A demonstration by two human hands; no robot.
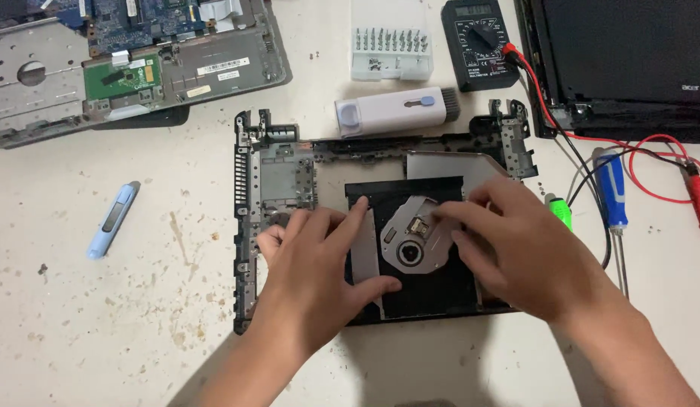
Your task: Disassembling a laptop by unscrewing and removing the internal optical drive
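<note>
Black and grey, the optical drive [418, 252] lies flat inside the stripped laptop base frame [248, 218], its long axis running left to right across the table, with the opened tray face turned up and the round silver spindle hub showing between the two hands. Its front edge faces the person, just past the heels of both palms.

From the lower left the left hand [316, 260] comes in with its forearm angled up toward the drive, palm down. Its fingers are spread and lie flat: the index finger points up along the drive's left edge, the thumb stretches right along the black tray below the hub, and the outer fingers rest on the frame's grey metal to the left.

From the lower right the right hand [516, 249] reaches in, palm down and wrist raised a little. Its fingers are loosely together and bent, with the tips touching the silver plate just right of the hub; whether they pinch anything cannot be told.

Beyond the fingertips lies a white cleaning tool [391, 111], and past the right knuckles sit a blue screwdriver [612, 196] and red probe leads [659, 169].
</note>
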